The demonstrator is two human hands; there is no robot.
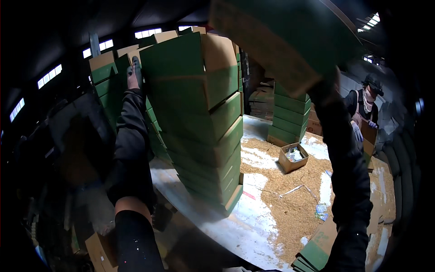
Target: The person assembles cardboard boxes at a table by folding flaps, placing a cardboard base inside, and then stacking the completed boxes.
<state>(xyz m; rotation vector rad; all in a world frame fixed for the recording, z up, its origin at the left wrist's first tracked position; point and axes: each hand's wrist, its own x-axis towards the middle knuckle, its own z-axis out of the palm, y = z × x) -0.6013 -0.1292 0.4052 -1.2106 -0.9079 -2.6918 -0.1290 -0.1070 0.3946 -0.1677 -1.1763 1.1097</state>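
A tall stack of green and brown cardboard boxes (199, 118) stands before me, leaning slightly. My left hand (134, 75), in a dark glove, is raised beside its top box, fingers stretched up along the box's left side. High on the right, my right hand (328, 88) grips the lower edge of another green cardboard box (290, 41), tilted and held above the stack's level. Shadow and the box hide most of the right fingers.
More green box stacks stand behind left (103, 81) and farther back (290, 113). A small open carton (293, 158) sits on the pale surface amid scattered brown grain-like material (294, 199). Flattened cardboard (317, 247) lies lower right. Another person (364, 104) handles cardboard at the right.
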